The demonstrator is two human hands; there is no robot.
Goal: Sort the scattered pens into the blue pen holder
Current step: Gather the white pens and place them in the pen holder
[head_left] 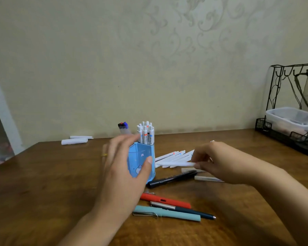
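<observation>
The blue pen holder (140,157) stands mid-table with several white pens (146,133) upright in it and dark-capped pens (123,126) behind. My left hand (121,167) wraps around the holder, thumb on its front. My right hand (219,162) pinches one white pen (176,164) lying level just right of the holder. Several more white pens (174,155) lie in a loose pile behind it. On the table lie a black marker (171,178), a red pen (165,199), a dark blue pen (183,209) and a teal pen (167,213).
Two pale clear pens (206,178) lie under my right hand. White rolled papers (75,140) rest at the table's back left by the wall. A black wire rack (292,135) holding a clear plastic box (290,119) stands at the back right.
</observation>
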